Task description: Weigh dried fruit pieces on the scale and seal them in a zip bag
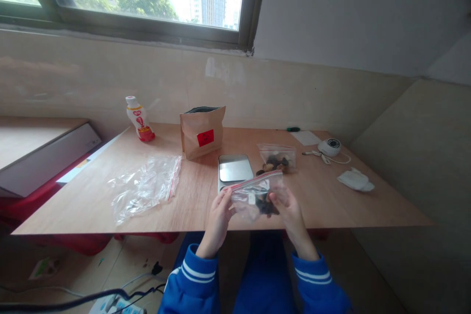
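Wooden tabletop (324, 206) below a window, seen from the head camera. Both hands held a clear zip bag (257, 195) with a red seal strip over the table's near edge: the left hand (220, 216) was closed on its left side, the right hand (289, 210) was closed on its right side, and dark pieces lay in the bag's lower part. Just behind the bag sat a small scale (234, 169) with a shiny plate. Beside the scale, to the right, lay a second filled bag (277, 158). Farther back stood a brown paper pouch (202, 131) with a red label and a white bottle (140, 118). Empty bags (145, 186) lay well to the left.
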{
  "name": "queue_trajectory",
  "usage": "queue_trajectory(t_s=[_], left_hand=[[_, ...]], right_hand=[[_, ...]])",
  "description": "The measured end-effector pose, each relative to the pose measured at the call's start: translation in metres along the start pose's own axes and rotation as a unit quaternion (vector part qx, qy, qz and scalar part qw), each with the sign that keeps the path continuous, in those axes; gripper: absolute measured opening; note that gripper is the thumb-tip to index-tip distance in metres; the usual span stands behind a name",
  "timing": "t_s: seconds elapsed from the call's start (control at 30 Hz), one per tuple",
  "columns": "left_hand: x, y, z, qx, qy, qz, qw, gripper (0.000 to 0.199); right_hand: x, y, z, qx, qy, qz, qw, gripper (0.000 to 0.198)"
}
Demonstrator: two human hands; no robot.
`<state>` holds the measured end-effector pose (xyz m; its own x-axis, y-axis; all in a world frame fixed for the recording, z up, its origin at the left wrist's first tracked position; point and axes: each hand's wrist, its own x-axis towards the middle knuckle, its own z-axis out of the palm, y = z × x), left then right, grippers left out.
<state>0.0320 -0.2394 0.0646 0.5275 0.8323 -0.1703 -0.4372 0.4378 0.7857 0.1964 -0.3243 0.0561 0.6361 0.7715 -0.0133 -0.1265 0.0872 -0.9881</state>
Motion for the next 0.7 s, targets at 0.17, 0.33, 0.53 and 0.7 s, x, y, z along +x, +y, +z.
queue_trajectory(t_s=[0.17,0.33,0.53,0.7], left_hand=[[0.003,0.011,-0.017,0.117,-0.012,0.014,0.993,0.039],[0.004,0.014,-0.027,0.156,0.004,0.038,0.987,0.029],[0.001,0.021,-0.035,0.174,0.038,0.054,0.983,0.028],[0.006,0.026,-0.047,0.192,0.088,0.084,0.974,0.03]], right_hand=[[0.07,-0.019,-0.078,-0.034,0.184,-0.066,0.98,0.059],[0.136,0.001,-0.115,-0.25,0.195,-0.104,0.943,0.062],[0.121,0.023,-0.114,-0.381,0.289,-0.204,0.854,0.065],[0.102,0.042,-0.096,-0.522,0.129,-0.285,0.793,0.039]])
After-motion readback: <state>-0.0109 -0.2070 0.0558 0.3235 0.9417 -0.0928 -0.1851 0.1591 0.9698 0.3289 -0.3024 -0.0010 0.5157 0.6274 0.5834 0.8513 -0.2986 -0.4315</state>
